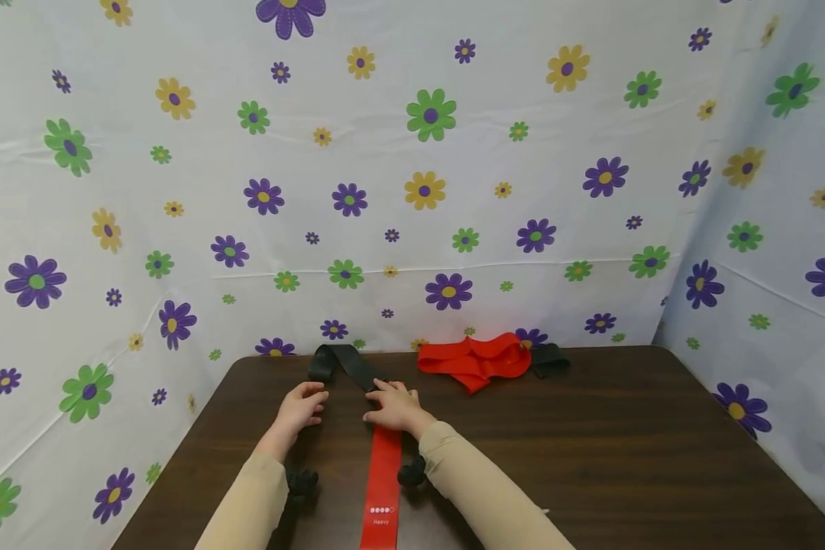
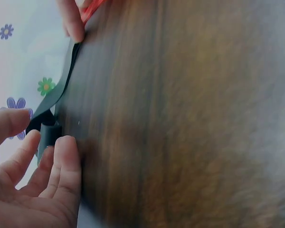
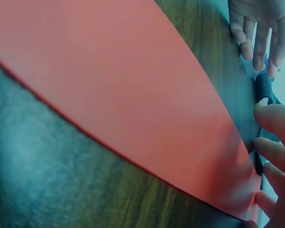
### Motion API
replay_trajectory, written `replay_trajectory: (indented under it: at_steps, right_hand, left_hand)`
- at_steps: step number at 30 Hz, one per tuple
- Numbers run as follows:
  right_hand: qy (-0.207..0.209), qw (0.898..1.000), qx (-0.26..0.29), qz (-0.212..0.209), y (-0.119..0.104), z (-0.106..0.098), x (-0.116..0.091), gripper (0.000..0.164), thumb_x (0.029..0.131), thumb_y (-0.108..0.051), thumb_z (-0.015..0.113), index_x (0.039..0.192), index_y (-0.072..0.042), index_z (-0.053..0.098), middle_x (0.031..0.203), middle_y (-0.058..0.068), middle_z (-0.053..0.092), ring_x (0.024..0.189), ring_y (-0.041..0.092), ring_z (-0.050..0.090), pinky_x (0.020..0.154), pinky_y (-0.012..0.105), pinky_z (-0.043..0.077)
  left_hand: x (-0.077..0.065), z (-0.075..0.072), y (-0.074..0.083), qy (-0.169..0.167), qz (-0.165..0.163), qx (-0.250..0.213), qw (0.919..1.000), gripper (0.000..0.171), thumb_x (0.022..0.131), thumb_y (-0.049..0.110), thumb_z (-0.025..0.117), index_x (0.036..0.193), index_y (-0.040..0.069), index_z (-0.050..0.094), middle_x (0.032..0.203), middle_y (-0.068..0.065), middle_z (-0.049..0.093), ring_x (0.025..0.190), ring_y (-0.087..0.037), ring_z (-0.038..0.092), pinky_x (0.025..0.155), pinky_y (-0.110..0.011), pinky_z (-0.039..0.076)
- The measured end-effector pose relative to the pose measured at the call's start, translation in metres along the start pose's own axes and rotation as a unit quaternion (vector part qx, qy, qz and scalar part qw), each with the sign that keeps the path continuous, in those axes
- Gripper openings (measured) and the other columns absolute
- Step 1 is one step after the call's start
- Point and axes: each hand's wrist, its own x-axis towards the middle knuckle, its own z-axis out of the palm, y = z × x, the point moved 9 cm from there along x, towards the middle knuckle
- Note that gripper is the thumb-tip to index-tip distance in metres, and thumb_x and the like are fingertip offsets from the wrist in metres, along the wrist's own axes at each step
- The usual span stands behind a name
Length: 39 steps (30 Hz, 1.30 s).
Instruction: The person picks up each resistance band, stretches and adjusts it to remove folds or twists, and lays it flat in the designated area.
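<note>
A flat red resistance band marked "Heavy" runs up the table toward the back. At its far end lies a black resistance band, folded over in a raised loop near the table's back edge. My right hand rests where the two bands meet, its fingers spread over them. In the left wrist view, a fingertip of that hand touches the black band. To the left, my left hand hovers beside the black loop with fingers loosely bent and nothing held.
At the back of the brown table lies a crumpled red band, with a black band next to it on the right. A white flowered cloth hangs behind and at the sides.
</note>
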Motion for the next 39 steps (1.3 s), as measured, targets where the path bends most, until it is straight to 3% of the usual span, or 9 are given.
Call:
replay_trajectory:
  at_steps: [7,13,19,22,26,34,39]
  right_hand:
    - [0.004,1.000,-0.016,0.006,0.003,-0.003,0.003,0.046,0.089,-0.040,0.064,0.132,-0.022,0.062,0.152,0.000,0.038,0.134,0.028,0.034,0.098,0.054,0.030]
    - [0.002,1.000,-0.027,0.007,0.003,0.001,0.004,0.047,0.090,-0.040,0.064,0.134,-0.023,0.060,0.150,-0.001,0.040,0.133,0.027,0.034,0.097,0.052,0.030]
    - [-0.003,1.000,-0.024,0.002,0.000,0.003,0.005,0.055,0.090,-0.040,0.064,0.141,-0.023,0.053,0.150,-0.001,0.041,0.133,0.028,0.033,0.097,0.051,0.030]
    - [-0.005,1.000,-0.029,0.003,0.001,0.003,0.005,0.056,0.091,-0.040,0.063,0.142,-0.023,0.051,0.150,-0.002,0.040,0.133,0.027,0.033,0.097,0.050,0.030]
    - [0.000,0.999,-0.050,0.002,0.002,0.002,0.007,0.052,0.091,-0.041,0.063,0.140,-0.024,0.054,0.150,-0.004,0.040,0.131,0.025,0.034,0.097,0.048,0.030]
    - [0.016,0.996,-0.089,-0.009,0.000,0.003,0.010,0.055,0.093,-0.043,0.060,0.143,-0.022,0.050,0.146,-0.003,0.044,0.137,0.023,0.032,0.098,0.051,0.032]
    - [0.043,0.998,-0.048,-0.007,0.005,0.000,0.014,0.053,0.094,-0.040,0.059,0.142,-0.018,0.052,0.144,0.000,0.047,0.136,0.024,0.035,0.095,0.051,0.032]
  left_hand:
    - [0.010,-0.007,0.000,-0.016,-0.007,0.011,0.9998,0.046,0.099,0.016,0.054,0.138,-0.005,0.041,0.128,-0.031,0.047,0.089,-0.026,0.064,0.068,-0.034,0.056]
    - [0.016,-0.012,0.002,-0.030,-0.009,0.037,0.9988,0.044,0.099,0.018,0.053,0.135,-0.006,0.043,0.130,-0.033,0.046,0.081,-0.024,0.066,0.067,-0.035,0.056]
    - [0.023,-0.014,0.001,-0.039,-0.007,0.084,0.9956,0.040,0.099,0.018,0.052,0.127,-0.010,0.049,0.151,-0.033,0.019,0.076,-0.021,0.063,0.063,-0.034,0.055]
    - [0.026,-0.014,0.001,-0.039,-0.007,0.089,0.9952,0.039,0.099,0.019,0.052,0.125,-0.009,0.051,0.144,-0.032,0.031,0.073,-0.020,0.062,0.061,-0.034,0.055]
    - [0.030,-0.013,0.002,-0.041,-0.006,0.082,0.9957,0.038,0.099,0.022,0.053,0.124,-0.007,0.053,0.118,-0.028,0.052,0.070,-0.020,0.060,0.060,-0.035,0.055]
    - [0.029,-0.012,0.004,-0.050,-0.010,0.055,0.9972,0.045,0.100,0.025,0.053,0.132,-0.007,0.051,0.127,-0.029,0.049,0.079,-0.022,0.061,0.065,-0.037,0.056]
    - [0.030,-0.011,0.010,-0.038,0.013,0.058,0.9975,0.043,0.099,0.026,0.056,0.128,-0.006,0.057,0.123,-0.025,0.054,0.088,-0.026,0.056,0.068,-0.034,0.054]
